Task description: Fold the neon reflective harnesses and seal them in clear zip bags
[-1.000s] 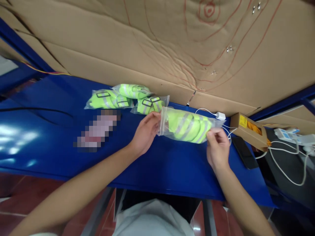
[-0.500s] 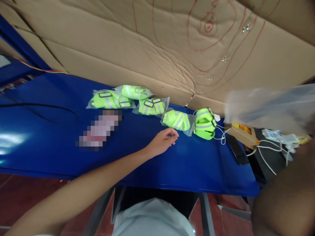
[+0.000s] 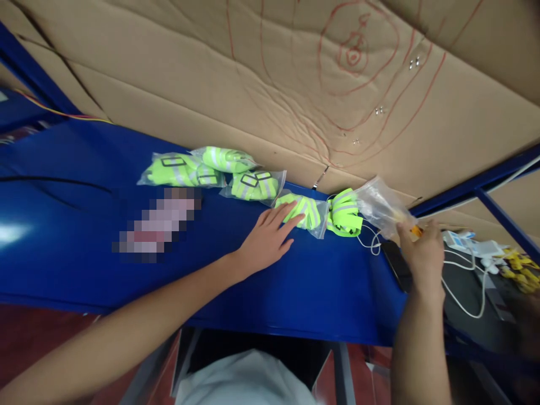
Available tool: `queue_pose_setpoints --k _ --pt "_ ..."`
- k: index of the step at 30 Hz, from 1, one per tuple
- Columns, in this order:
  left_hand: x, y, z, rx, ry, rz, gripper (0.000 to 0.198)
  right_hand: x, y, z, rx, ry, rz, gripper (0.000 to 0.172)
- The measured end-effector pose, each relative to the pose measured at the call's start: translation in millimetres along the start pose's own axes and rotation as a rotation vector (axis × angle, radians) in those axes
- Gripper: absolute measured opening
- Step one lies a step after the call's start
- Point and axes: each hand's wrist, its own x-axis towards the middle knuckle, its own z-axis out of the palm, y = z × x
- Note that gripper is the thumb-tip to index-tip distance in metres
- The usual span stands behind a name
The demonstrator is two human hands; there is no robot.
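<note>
My left hand point(image 3: 266, 239) is spread over the near edge of a clear bag holding a folded neon-yellow reflective strap point(image 3: 310, 212); whether the fingers press on it I cannot tell. At the right, my right hand point(image 3: 424, 253) is closed on the lower corner of an empty clear plastic bag point(image 3: 382, 205). Between the hands lies a loose bundle of neon reflective strap point(image 3: 345, 212) without a bag, just beside the held bag. Further left, several bagged neon straps with black buckles point(image 3: 255, 185) lie along the cardboard.
A blue table point(image 3: 320, 292) runs below a cardboard wall point(image 3: 189, 73) with red drawn lines. A black phone point(image 3: 395, 264) and white cables point(image 3: 371, 244) lie at the right, before more white and yellow items. A pixelated patch covers something at left.
My right hand has come down and inward with the clear bag, now close to the loose strap. My left hand has opened its fingers and shifted slightly left, over the bagged strap.
</note>
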Motion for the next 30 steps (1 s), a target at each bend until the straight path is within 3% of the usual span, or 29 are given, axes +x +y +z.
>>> queue_pose_setpoints --k 1,3,4,6,8,12,19,22,25,28,30 --pt "2 -5 0.4 0.051 -0.011 -0.02 0.057 -8 -10 0 -0.009 0.054 -0.001 0.079" --pt "5 -14 1.4 0.091 -0.058 -0.077 0.057 -24 -39 6 0.102 0.032 -0.028 0.06" --pt "6 -18 1.8 0.088 -0.083 -0.1 0.054 -32 -55 11 0.253 -0.111 -0.016 0.051" --pt "7 -22 2.4 0.063 -0.107 -0.125 0.047 -48 -84 27 0.619 -0.543 0.126 0.049" --pt "6 -21 2.7 0.05 -0.076 -0.132 0.04 -65 -104 45 0.891 -0.733 0.322 0.051" --pt "1 -11 3.6 0.095 0.012 -0.112 0.03 -87 -112 65 1.102 -0.788 0.496 0.063" --pt "-2 5 0.8 0.072 0.083 -0.081 0.02 -88 -113 57 1.243 -0.833 0.622 0.04" --pt "-2 13 -7.5 -0.125 0.16 -0.033 0.015 -97 -122 43 1.278 -0.762 0.547 0.025" --pt "-6 25 -16.7 -0.363 0.185 0.057 0.018 -109 -133 19 1.284 -0.72 0.3 0.01" --pt "-10 37 -21.7 -0.49 0.153 0.098 0.022 -115 -140 0 1.29 -0.798 0.078 0.004" --pt "-11 42 -22.5 -0.508 0.115 0.048 0.02 -117 -143 -4 1.314 -0.889 0.055 0.005"
